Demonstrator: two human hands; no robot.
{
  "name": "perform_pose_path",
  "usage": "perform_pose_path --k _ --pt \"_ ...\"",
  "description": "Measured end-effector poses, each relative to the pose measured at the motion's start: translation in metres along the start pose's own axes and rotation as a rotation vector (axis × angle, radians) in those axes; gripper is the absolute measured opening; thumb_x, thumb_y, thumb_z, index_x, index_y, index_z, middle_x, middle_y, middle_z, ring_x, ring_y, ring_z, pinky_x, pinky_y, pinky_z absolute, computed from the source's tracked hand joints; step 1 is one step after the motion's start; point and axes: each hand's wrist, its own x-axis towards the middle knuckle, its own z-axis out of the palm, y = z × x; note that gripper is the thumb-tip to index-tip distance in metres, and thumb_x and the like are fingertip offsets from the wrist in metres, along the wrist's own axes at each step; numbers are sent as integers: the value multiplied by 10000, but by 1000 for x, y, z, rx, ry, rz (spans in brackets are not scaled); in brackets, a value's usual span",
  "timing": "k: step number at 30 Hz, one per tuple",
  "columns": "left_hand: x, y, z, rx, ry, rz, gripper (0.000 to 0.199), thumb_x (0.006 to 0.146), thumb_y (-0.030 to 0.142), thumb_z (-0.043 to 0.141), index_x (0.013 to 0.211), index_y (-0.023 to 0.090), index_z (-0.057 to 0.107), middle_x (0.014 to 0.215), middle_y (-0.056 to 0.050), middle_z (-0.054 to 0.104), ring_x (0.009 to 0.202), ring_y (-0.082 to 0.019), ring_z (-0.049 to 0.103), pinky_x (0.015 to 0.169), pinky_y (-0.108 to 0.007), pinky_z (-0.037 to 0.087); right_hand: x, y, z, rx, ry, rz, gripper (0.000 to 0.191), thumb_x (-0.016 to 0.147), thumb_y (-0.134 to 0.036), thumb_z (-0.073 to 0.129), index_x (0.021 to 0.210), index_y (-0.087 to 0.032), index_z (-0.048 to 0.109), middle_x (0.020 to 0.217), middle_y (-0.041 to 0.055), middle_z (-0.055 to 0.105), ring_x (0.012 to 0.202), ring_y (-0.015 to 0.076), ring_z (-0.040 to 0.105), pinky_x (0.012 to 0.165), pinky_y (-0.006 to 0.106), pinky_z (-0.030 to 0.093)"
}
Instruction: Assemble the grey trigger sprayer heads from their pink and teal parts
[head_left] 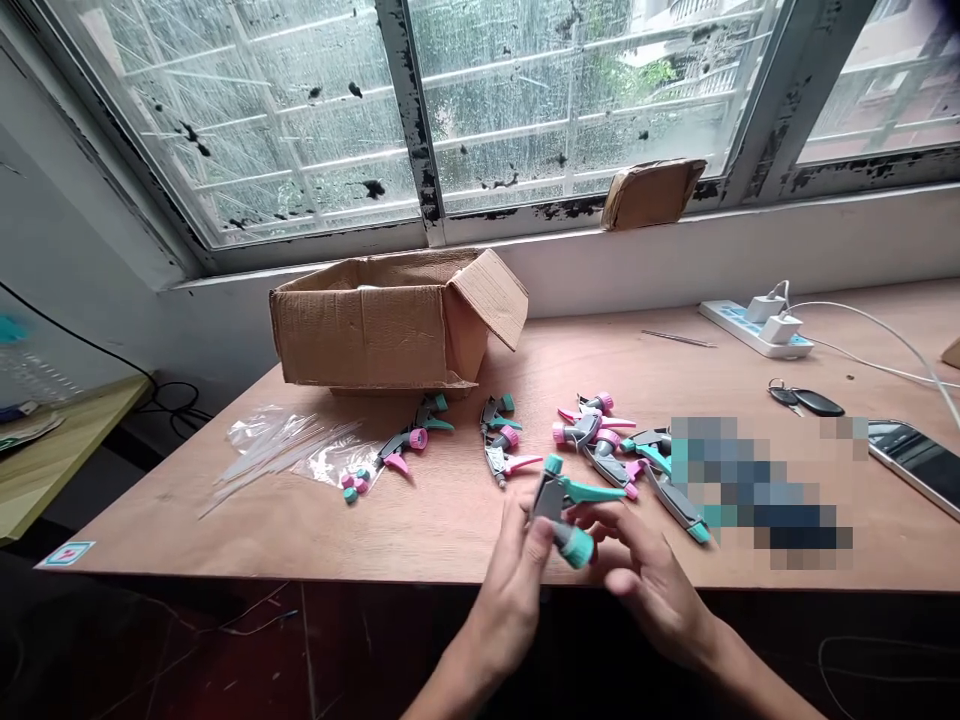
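Observation:
My left hand [517, 570] grips a grey trigger sprayer head [551, 495] with a teal trigger and teal end caps, holding it above the front edge of the table. Beside it, my right hand [656, 585] has its fingers loosely curved and its thumb apart. Its fingertips are close to the sprayer's trigger and lower teal cap; whether they touch is hard to see. Behind the hands lie more grey sprayer heads with pink or teal parts: a pair [499, 440] in the middle, a pile [600, 440] to the right and another pair [409, 440] to the left.
At the back of the wooden table [172, 520] stands an open cardboard box [360, 335]. Thin clear tubes [277, 460], plastic bags and small caps [354, 485] lie left. A power strip [754, 328], keys [806, 400] and a phone [919, 465] are right. One patch is pixelated.

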Motion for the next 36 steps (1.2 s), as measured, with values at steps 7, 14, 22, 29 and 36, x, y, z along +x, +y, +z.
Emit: perform_pose_path --k 7,14,22,29,36 --pt "-4 1 -1 8 77 14 316 1029 449 528 1256 243 606 1094 -50 652 991 -202 605 952 -310 469 -5 -13 4 2 -5 57 174 1050 -249 538 1209 -313 572 1055 22 634 718 120 649 573 176 567" --pt "10 5 -28 -42 109 -90 350 926 521 676 938 171 687 716 19 530 657 -112 447 637 -220 385 6 -20 -9 -233 -70 -174 200 1054 -186 493 1217 -248 591 1141 90 656 1029 204 691 812 246 607" --pt "13 16 -33 -83 41 -145 342 908 487 706 959 149 715 693 7 587 639 -115 481 642 -232 394 2 -17 -14 -476 1 -362 560 957 -360 707 1444 -216 469 1413 194 541 1294 325 600 986 419 600" --pt "14 18 -36 -55 6 -216 353 851 495 768 894 151 708 717 -5 617 661 -123 490 641 -230 393 -6 -7 -15 -575 36 -503 494 954 -24 524 1399 -221 610 1275 163 679 1185 280 677 937 393 610" --pt "4 23 -38 109 15 -72 246 912 449 712 962 209 719 834 -20 664 765 -164 582 719 -254 445 -3 -25 -12 -101 4 -4 214 980 -252 653 1159 -237 771 1037 94 799 929 262 774 791 329 639"
